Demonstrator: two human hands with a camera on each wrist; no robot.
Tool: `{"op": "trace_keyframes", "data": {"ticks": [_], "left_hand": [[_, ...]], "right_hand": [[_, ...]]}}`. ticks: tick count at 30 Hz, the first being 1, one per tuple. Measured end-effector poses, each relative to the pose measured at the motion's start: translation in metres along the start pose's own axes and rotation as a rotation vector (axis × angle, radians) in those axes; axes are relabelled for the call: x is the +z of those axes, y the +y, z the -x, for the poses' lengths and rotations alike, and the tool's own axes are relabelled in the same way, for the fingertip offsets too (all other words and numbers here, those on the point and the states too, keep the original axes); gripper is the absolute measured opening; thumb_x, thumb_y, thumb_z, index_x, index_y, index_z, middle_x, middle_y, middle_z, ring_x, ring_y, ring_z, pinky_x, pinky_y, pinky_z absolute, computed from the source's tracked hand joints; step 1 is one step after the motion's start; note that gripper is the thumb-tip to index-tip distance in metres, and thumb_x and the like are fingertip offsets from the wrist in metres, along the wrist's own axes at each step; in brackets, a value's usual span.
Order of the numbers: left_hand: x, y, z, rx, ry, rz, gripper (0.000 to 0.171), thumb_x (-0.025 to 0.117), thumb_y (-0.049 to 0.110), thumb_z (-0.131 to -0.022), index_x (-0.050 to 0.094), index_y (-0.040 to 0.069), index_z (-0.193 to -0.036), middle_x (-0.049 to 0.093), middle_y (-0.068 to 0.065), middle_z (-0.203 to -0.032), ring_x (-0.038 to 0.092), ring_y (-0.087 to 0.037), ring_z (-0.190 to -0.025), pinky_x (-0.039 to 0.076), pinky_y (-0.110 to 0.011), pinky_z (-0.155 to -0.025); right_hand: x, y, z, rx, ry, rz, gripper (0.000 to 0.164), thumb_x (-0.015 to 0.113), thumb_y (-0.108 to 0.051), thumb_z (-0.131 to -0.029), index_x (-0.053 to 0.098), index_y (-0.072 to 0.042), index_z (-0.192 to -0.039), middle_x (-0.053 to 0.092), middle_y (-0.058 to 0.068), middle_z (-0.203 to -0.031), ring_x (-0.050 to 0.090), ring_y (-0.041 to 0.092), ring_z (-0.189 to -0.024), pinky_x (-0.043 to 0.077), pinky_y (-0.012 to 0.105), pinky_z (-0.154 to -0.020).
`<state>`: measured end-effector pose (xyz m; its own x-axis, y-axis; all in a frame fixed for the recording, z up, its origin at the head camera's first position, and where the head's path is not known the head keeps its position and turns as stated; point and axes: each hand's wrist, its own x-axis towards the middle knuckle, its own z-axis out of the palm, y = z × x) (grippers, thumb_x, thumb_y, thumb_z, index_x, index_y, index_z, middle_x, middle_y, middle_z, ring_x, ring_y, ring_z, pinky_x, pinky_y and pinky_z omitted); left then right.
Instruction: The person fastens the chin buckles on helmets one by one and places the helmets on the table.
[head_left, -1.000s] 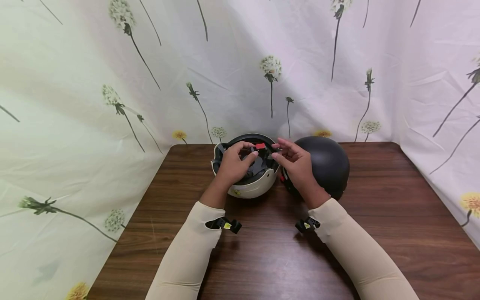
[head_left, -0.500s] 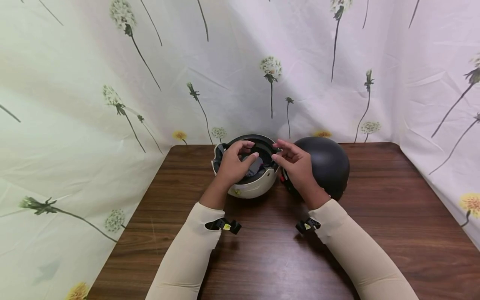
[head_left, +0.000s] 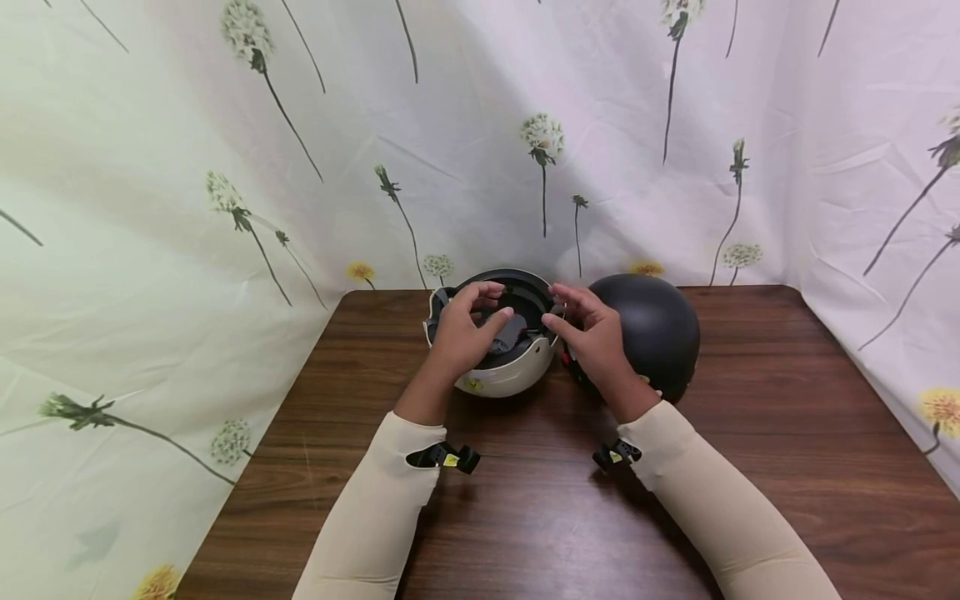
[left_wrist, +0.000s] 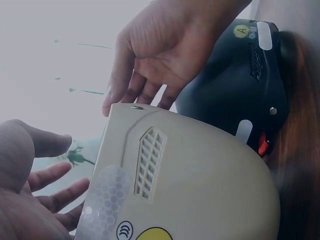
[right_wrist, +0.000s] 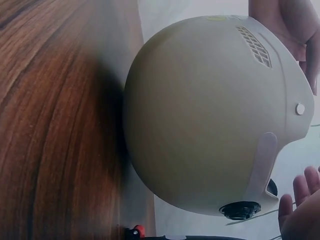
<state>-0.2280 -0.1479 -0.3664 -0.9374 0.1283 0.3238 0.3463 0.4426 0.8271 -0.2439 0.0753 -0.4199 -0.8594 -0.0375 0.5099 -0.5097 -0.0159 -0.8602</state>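
Observation:
A cream helmet (head_left: pixel 506 380) lies upside down on the table, its opening facing up. Inside show a dark lining and a grey patch (head_left: pixel 510 333). My left hand (head_left: pixel 459 337) is over the left part of the opening, fingers loosely bent, nothing held. Over the right rim hovers my right hand (head_left: pixel 596 333), thumb and fingers apart, also holding nothing. The left wrist view shows the helmet's side vent (left_wrist: pixel 150 162) and both hands by its rim. Right beside it sits a black helmet (head_left: pixel 651 321), dome up, partly behind my right hand.
Both helmets stand near the back edge of the brown wooden table (head_left: pixel 517 508). A white flowered cloth (head_left: pixel 465 125) hangs close behind it. At the black helmet's left side is a small red part (head_left: pixel 565 356).
A second ago the fingers held a strap with a red buckle above the cream helmet. They have let go of it, and it no longer shows between the hands. Both helmets stay put.

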Motion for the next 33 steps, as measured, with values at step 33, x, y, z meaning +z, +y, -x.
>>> {"op": "trace_keyframes", "data": {"ticks": [33], "left_hand": [[0.001,-0.041,0.034,0.27,0.436,-0.115,0.044,0.08,0.028,-0.097,0.071,0.001,-0.13,0.058,-0.025,-0.147,0.044,-0.043,-0.146,0.032,-0.065,-0.123]], "right_hand": [[0.004,0.009,0.02,0.143,-0.185,0.145,0.073,0.075,-0.016,-0.102,0.044,-0.009,-0.167,0.015,0.006,-0.185,0.009,0.034,-0.173,0.017,0.07,-0.133]]}}
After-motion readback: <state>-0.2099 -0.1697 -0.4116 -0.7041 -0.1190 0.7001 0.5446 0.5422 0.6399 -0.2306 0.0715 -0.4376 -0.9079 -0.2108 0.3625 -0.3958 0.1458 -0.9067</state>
